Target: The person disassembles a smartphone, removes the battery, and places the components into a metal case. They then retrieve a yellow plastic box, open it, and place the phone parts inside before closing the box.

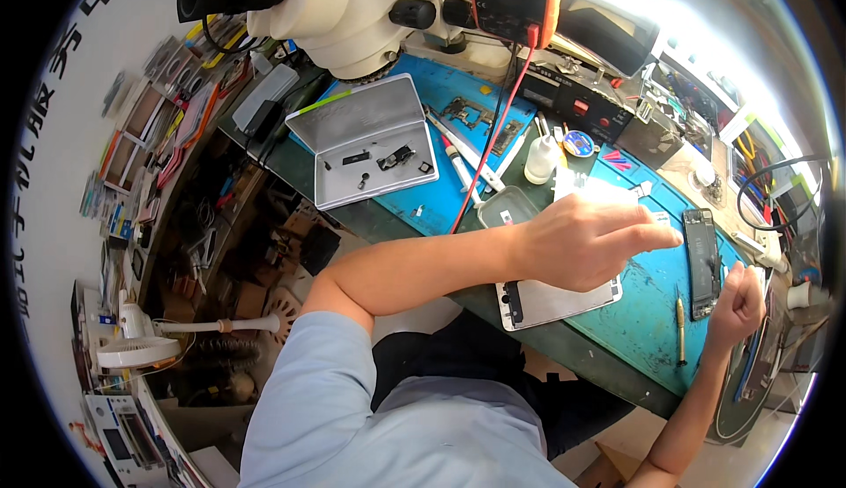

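Using dark opened phone (702, 263) as landmark: lying on blue mat (617, 334), toward right part of counter (573, 345). Key relation: sandwiched between both hands. Long axis roughly near-to-far, slight lean only. Off its left long edge, far half: left hand (595, 241), arm stretched across, index finger aimed at that edge. Off its right long edge, near half: right hand (738, 307), curled up just beside. Probably about equally close, judging by fingertips left and knuckles right. Can't tell contact for either.

Grip state: left bunched, right folded like a loose fist. Can't tell contents of either, with palms turned out of sight.

Room: tight to right of phone because of right hand. Just near-left of phone, gold-handled screwdriver (680, 329), nearly parallel. Further left, bare mat strip, then silver panel (555, 307), partly hidden under left hand. Toward wearer from phone: more mat, then slanting counter edge. Well left of phone: white bottle (539, 163), and beyond that open metal box (352, 119) with small parts inside.
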{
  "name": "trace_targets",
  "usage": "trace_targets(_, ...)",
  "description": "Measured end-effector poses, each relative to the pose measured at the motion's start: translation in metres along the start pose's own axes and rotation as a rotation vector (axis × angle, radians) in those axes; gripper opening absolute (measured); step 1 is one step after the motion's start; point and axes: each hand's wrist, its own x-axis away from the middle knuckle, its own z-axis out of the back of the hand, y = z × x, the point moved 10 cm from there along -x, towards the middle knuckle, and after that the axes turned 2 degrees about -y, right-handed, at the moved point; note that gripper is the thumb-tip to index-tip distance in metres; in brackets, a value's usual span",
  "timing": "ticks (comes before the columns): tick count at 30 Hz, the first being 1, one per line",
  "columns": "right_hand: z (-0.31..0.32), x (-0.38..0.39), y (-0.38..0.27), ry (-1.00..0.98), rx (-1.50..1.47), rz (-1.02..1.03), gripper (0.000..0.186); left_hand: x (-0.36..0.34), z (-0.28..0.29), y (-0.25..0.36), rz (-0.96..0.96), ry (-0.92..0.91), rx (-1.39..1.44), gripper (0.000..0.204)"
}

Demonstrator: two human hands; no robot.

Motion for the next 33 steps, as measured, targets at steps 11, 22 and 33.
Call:
trace_targets(11, -0.001, -0.002, -0.002, -0.011, -0.025, -0.021, 0.043, 0.000, -0.004, 0.003, -0.023, 0.014, -0.043, 0.051)
trace_targets(22, -0.023, -0.004, 0.059, -0.394, 0.364, -0.407, 0.029, 0.003, -0.014, -0.008, 0.026, -0.133, -0.016, 0.056)
trace_targets(33, -0.043, 0.016, 0.056, -0.748, 0.434, -0.453, 0.082, 0.001, -0.019, -0.004, 0.003, -0.209, 0.015, 0.058)
